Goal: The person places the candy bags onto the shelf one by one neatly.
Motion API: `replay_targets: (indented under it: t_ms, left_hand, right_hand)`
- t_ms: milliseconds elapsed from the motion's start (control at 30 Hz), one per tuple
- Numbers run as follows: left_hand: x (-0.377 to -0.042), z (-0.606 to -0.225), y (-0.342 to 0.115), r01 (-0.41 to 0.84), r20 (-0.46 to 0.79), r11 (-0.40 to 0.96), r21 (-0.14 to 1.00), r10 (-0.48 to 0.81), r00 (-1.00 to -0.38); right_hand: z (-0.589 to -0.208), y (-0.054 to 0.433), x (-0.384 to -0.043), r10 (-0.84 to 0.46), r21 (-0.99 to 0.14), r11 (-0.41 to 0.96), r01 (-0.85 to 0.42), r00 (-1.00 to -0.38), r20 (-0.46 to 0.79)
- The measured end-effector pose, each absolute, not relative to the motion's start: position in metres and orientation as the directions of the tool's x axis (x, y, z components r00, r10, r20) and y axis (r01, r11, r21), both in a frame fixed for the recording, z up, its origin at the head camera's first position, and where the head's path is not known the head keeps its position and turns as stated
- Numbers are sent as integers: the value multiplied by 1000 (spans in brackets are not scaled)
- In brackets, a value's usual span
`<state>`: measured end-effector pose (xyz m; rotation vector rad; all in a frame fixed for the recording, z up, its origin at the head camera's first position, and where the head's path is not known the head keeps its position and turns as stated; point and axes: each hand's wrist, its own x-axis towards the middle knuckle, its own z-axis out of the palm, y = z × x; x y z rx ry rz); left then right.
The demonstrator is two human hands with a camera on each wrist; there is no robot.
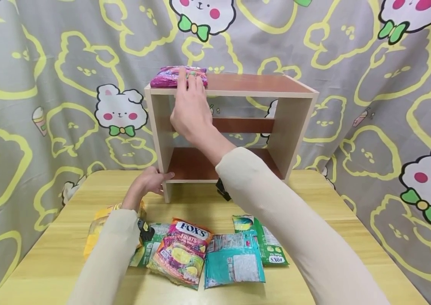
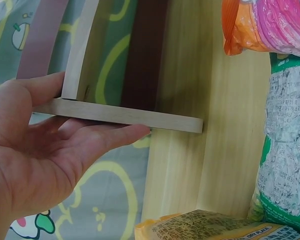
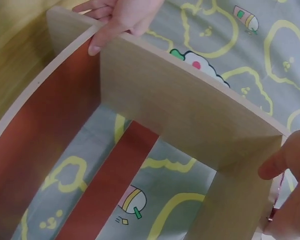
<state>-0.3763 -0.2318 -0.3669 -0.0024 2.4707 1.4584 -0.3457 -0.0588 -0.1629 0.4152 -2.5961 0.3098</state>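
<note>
Yellow bag (image 1: 96, 228): lower left of the frame.
Left hand (image 1: 150, 181): left of centre; I see thumb and fingers clamped on the shelf (image 1: 243, 125).
Purple bag (image 1: 165, 78): upper left of centre, atop the shelf.
Right hand (image 1: 192, 106): upper centre; I see unclosed fingers laid straight on the purple bag.
Shelf: middle, upright on the table (image 1: 184, 206).
Teal bag (image 1: 234, 262): lower centre.
</note>
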Motion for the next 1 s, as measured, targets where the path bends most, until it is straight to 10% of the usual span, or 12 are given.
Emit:
replay_targets:
  t_ms: [1000]
  left_hand:
    - [-376, -370, -232, -128, -218, 506, 853, 124, -968]
  right_hand:
    - [-205, 38, -330, -261, -258, 804, -536, -708, 656]
